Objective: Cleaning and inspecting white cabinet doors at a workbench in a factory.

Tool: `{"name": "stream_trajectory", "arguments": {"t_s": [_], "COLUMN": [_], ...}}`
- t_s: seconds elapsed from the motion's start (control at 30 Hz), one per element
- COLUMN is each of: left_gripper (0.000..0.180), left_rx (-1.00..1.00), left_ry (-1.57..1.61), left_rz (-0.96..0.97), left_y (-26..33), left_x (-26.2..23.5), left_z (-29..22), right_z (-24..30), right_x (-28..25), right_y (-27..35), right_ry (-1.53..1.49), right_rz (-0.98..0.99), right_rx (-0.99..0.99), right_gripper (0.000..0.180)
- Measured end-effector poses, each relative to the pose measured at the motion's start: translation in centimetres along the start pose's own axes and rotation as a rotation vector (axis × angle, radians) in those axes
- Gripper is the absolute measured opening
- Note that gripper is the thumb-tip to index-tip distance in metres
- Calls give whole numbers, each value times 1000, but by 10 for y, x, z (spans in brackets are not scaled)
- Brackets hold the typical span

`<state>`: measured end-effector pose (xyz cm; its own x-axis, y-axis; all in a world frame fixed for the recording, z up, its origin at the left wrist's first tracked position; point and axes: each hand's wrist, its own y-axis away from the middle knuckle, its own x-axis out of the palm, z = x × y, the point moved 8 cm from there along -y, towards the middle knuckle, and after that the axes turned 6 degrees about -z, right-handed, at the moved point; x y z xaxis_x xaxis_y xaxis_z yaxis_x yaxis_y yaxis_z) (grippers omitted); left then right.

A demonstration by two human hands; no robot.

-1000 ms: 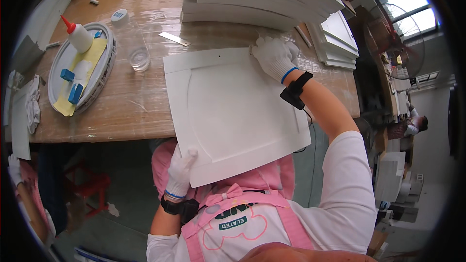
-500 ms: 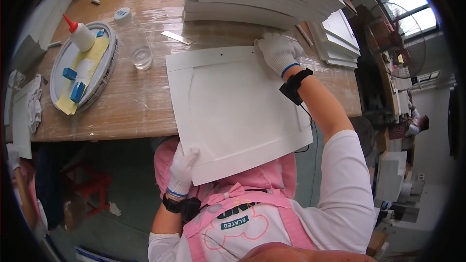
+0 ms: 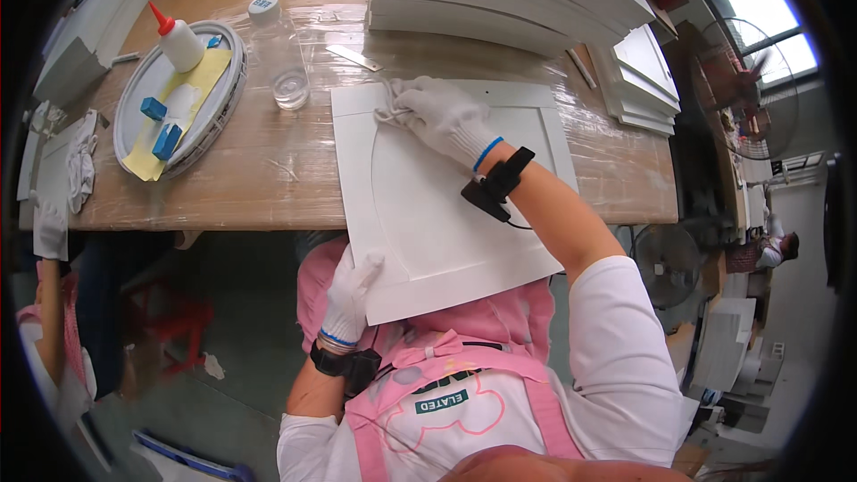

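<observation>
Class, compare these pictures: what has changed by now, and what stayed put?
The right hand has moved left across the white panel, from its far right corner toward its far left one. A co-worker's hand has moved up the picture. The left hand keeps its grip by the panel's near left corner.

The panel (image 3: pixel 451 214) looks matt, the tabletop (image 3: pixel 277 192) glossy.

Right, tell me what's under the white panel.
The white panel overlaps the table at its far part and pink clothing at its near edge. Its underside, and any fingers of the left hand under it, are covered.
</observation>
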<state>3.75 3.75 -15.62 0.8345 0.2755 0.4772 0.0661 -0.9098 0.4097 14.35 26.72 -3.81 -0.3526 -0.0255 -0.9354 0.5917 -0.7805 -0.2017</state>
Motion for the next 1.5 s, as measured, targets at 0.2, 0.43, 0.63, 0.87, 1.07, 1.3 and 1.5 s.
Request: {"name": "stream_trajectory", "arguments": {"t_s": [0.2,0.43,0.63,0.87,1.07,1.3,1.5], "left_gripper": [37,60,73,61,63,58,78], "left_rx": [287,-396,-309,-372,-393,-253,-361], "left_ry": [-410,561,808,761,755,1054,769], "left_rz": [194,248,182,210,215,240,127], "left_y": [24,47,43,48,47,28,48], "left_x": [1,19,28,21,33,17,32], "left_z": [-19,25,8,16,20,26,8], "right_z": [-113,9,162,21,23,171,0], "right_x": [-52,-6,23,-34,1,9,-70], "right_y": [78,41,133,175,119,197,263], "right_ry": [154,-49,-125,148,-329,-100,268], "right_rz": [-367,-130,-35,-86,-96,-397,-411], "right_rx": [445,386,-256,-12,313,-469,-30], "right_gripper": [29,45,36,29,34,19,30]}}
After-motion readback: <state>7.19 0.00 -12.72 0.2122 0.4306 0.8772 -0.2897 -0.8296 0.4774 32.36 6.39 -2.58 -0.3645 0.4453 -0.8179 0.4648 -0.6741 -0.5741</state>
